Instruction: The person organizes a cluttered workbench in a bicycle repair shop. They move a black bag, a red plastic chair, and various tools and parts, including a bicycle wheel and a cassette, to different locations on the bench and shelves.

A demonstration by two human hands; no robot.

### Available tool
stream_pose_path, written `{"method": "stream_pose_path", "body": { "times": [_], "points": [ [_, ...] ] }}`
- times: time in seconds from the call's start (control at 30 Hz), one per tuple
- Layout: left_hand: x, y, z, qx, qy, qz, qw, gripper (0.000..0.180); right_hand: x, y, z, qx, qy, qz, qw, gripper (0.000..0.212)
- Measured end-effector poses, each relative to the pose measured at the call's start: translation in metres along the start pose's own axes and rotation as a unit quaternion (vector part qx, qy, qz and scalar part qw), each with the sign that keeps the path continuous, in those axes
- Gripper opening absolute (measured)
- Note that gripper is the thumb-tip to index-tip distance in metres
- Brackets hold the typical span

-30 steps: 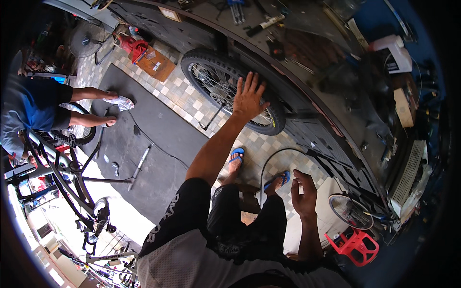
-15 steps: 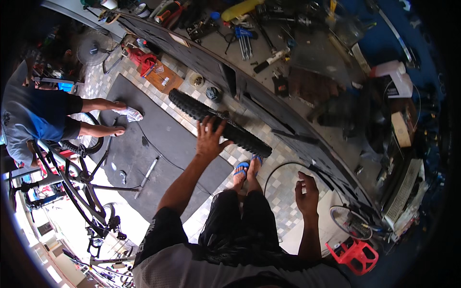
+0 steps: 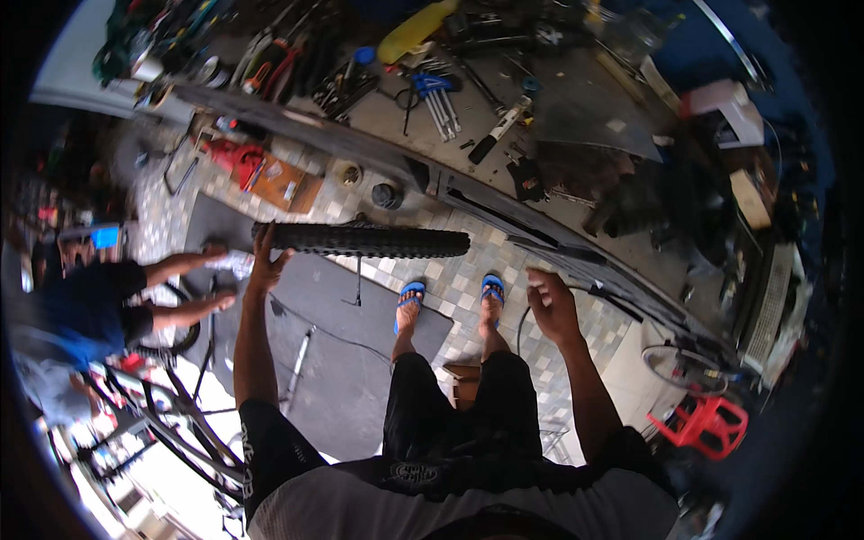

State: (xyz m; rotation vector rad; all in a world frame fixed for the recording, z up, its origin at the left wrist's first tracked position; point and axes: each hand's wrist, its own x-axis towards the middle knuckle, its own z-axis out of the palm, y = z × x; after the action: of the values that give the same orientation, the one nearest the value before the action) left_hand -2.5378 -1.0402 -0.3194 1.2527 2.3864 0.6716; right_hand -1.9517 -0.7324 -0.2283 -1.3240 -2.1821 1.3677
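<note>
My left hand [image 3: 266,261] grips the left end of a knobby black bicycle wheel [image 3: 369,240], seen edge-on and held level above the tiled floor. My right hand [image 3: 551,304] is closed around a thin black cable or tube [image 3: 520,326] that curves down beside my right leg. My feet in blue sandals [image 3: 490,290] stand on the checkered tiles, just below the wheel.
A workbench [image 3: 558,117] cluttered with hex keys, pliers and other tools runs across the top. A dark floor mat [image 3: 342,360] lies at the left. Another person [image 3: 99,301] crouches at far left by a bicycle frame [image 3: 171,414]. A red plastic stool [image 3: 706,423] stands at right.
My left hand has carried the wheel away from the bench and leftward, turning it from face-on to edge-on. The view has tilted up toward the workbench. My right hand stays on the cable.
</note>
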Motion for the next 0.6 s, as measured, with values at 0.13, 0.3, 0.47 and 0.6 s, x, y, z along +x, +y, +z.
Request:
{"method": "stream_pose_path", "body": {
  "times": [0.13, 0.3, 0.47, 0.6],
  "points": [
    [0.061, -0.066, -0.039, -0.059, -0.053, 0.020, 0.997, 0.093, 0.049, 0.027, 0.055, 0.352, 0.097, 0.165, 0.916, 0.045],
    [0.123, -0.097, -0.035, -0.048, -0.036, 0.023, 0.998, 0.066, 0.098, 0.038, 0.094, 0.640, 0.226, 0.213, 0.703, 0.038],
    [0.166, -0.095, -0.023, -0.019, -0.007, 0.020, 1.000, 0.060, 0.141, 0.032, 0.105, 0.735, 0.200, 0.174, 0.623, 0.015],
    [0.168, -0.090, -0.021, 0.102, 0.034, 0.022, 0.994, 0.060, 0.139, 0.036, 0.123, 0.744, 0.211, 0.152, 0.615, 0.007]
  ]
}}
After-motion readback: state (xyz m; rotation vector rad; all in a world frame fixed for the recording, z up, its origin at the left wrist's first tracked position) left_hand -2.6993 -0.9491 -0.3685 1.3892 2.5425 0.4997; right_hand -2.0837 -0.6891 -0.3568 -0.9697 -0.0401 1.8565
